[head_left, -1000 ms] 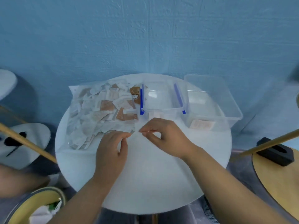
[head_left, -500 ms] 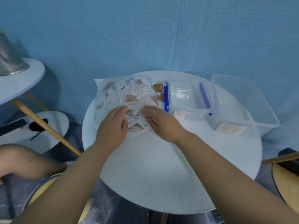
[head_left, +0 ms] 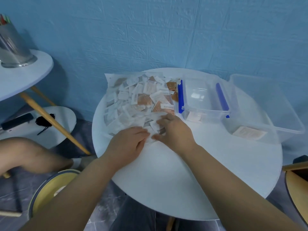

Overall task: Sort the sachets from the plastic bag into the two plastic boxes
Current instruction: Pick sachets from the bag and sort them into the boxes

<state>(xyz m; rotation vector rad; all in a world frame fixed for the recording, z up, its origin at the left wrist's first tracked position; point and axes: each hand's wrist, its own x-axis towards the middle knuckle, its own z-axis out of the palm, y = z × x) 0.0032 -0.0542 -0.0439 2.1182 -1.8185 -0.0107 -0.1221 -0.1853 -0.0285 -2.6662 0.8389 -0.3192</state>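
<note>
Two boxes, yes? Where do they stand?

Both are on the round white desk (head_left: 183, 174), at its far right. The box with blue clips (head_left: 206, 112) is just beside the bag. The bigger clear box (head_left: 283, 114) stands to its right, touching it or nearly so; I cannot tell which.

Anything in them?

One pale sachet (head_left: 194, 116) lies at the near end of the box with blue clips. A second sachet (head_left: 248, 132) lies flat in the near corner of the bigger clear box.

And the bag?

The plastic bag (head_left: 110, 77) lies flat on the far left part of the desk, its right edge against a blue clip. It is full of sachets (head_left: 143, 97), mostly white and some brown, heaped loosely.

What about your hands?

Both rest on the near edge of the bag, side by side. My left hand (head_left: 128, 144) lies palm down, fingers fairly straight and close together, tips on the plastic. My right hand (head_left: 175, 132) is just beside it, fingers bent over the white sachets, thumb low against the bag. Whether those fingers pinch the plastic or only press on it, I cannot tell.
</note>
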